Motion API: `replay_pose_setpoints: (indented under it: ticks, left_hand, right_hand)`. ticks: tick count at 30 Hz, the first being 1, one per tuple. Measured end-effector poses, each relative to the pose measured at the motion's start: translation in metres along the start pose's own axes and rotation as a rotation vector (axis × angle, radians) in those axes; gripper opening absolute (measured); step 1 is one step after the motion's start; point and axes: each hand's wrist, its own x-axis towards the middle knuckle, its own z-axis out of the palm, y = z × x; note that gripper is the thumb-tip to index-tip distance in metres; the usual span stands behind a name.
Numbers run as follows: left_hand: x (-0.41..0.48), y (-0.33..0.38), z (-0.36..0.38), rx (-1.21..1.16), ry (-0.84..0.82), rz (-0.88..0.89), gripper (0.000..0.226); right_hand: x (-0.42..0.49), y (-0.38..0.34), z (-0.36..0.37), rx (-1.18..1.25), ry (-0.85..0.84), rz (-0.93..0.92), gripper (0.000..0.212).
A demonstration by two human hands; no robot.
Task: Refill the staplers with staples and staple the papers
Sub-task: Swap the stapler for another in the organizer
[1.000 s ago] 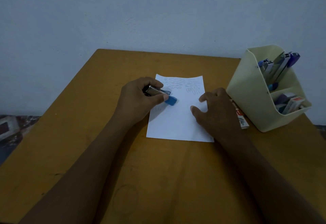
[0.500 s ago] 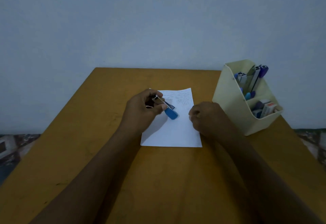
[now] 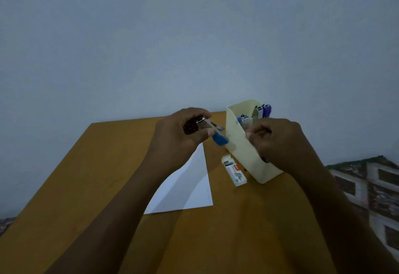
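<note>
The left hand (image 3: pixel 179 135) is lifted above the table (image 3: pixel 86 187) with its fingers curled around a small stapler (image 3: pixel 212 130), thumb pressing on its near side. The stapler hangs open: a silver metal arm angles up and left toward the knuckles, and a blue plastic end points down and right, close to the left wall of the organizer (image 3: pixel 239 144). The right hand (image 3: pixel 280 142) is raised at about the same height, just right of the stapler, its fingers drawn together with the tips pointing toward the stapler; whether anything is pinched between them cannot be told. This hand covers the near right part of the organizer. The organizer is a cream plastic desk caddy standing on the far right of the table, with pens (image 3: pixel 264 110) sticking up from its far compartment. Just left of its base, a small white staple box (image 3: pixel 234 173) lies flat on the table. Further left, a white paper (image 3: pixel 185 189) lies on the table beneath the left forearm, partly in its shadow. Behind the table is a plain pale wall (image 3: pixel 194 36), and a patterned fabric (image 3: pixel 367 187) shows at the right edge.
</note>
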Motion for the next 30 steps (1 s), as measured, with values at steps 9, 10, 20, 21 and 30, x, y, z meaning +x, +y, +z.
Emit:
replay_pose_setpoints:
  ticks: [9,10,20,21,30]
  left_hand:
    - [0.05,0.047,0.041,0.147,-0.002,0.136,0.029]
    - [0.056,0.049,0.048,0.169,-0.015,0.139,0.029]
    - [0.081,0.044,0.078,0.405,-0.151,0.127,0.03]
    - [0.083,0.043,0.08,0.421,-0.165,0.123,0.031]
    - [0.084,0.032,0.09,0.569,-0.372,0.052,0.033]
  right_hand:
    - [0.014,0.051,-0.011,0.031,0.165,0.062,0.011]
    - [0.017,0.056,-0.008,0.02,0.149,0.105,0.012]
    - [0.033,0.068,0.004,-0.063,0.061,0.291,0.026]
    - [0.035,0.067,0.004,-0.081,0.027,0.311,0.025]
    - [0.03,0.053,0.0,-0.155,-0.033,0.347,0.017]
